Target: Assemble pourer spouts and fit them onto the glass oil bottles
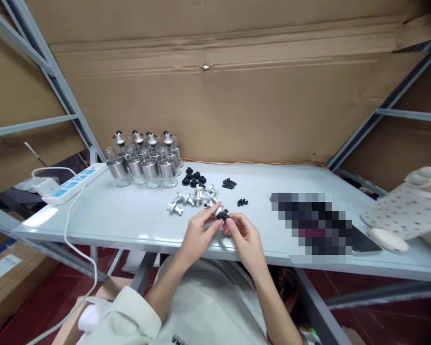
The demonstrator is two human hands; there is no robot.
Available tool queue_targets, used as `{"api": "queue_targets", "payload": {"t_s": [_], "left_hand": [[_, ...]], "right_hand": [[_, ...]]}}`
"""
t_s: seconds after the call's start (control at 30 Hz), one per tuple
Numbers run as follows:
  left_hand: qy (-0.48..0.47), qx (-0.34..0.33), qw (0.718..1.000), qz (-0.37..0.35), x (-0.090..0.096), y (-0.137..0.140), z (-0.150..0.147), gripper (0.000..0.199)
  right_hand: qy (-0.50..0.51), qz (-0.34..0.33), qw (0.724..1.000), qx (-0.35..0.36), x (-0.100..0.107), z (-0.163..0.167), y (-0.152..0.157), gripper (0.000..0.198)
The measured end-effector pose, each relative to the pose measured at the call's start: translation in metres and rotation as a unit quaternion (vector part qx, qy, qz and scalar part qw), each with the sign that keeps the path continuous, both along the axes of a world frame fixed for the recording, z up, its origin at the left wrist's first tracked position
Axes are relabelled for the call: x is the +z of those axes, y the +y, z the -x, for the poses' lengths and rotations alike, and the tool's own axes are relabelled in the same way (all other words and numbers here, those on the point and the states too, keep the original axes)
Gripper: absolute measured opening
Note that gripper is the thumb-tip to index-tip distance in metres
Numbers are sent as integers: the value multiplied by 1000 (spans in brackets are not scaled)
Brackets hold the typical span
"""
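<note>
Between my two hands is a silver and black bottle pourer (221, 212), tilted above the table's front part. My left hand (198, 235) is closed round its silver upper body. The fingers of my right hand (243, 237) pinch its black lower end. Just beyond my left hand lie several silver pourer bodies (187, 199). Behind these is a cluster of black ribbed stoppers (193, 178). Thin black spout pieces (230, 183) and small black caps (242, 202) lie in two groups beyond my right hand.
Glass bottles with metal sleeves (150, 170) stand at the back left, some topped with pourers. A white power strip (75, 183) with a cable is at far left. On the right are a pixelated patch, a white oval object (388, 239) and a dotted bag (395, 206).
</note>
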State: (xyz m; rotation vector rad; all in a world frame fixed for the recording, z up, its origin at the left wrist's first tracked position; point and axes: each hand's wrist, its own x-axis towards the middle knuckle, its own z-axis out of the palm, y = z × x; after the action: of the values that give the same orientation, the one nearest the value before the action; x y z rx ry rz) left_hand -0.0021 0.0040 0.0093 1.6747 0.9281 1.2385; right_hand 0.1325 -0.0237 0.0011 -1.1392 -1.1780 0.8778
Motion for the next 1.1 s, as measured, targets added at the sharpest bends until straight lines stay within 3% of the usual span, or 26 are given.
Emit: {"api": "queue_targets", "payload": {"t_s": [0.4, 0.67, 0.83, 1.0, 1.1], "left_hand": [[18, 2, 1000, -20, 1, -1, 0, 37], [56, -40, 997, -43, 3, 1, 7, 37], [71, -48, 996, -16, 3, 1, 5, 37], [81, -56, 994, -45, 5, -1, 2, 42], [98, -66, 990, -77, 7, -3, 3, 34]], "right_hand": [[18, -5, 1000, 25, -4, -5, 0, 30], [19, -1, 999, 28, -6, -6, -3, 31], [10, -9, 1000, 23, -3, -7, -1, 32], [-43, -7, 999, 9, -2, -1, -2, 33], [-81, -13, 997, -9, 0, -3, -7, 38]]}}
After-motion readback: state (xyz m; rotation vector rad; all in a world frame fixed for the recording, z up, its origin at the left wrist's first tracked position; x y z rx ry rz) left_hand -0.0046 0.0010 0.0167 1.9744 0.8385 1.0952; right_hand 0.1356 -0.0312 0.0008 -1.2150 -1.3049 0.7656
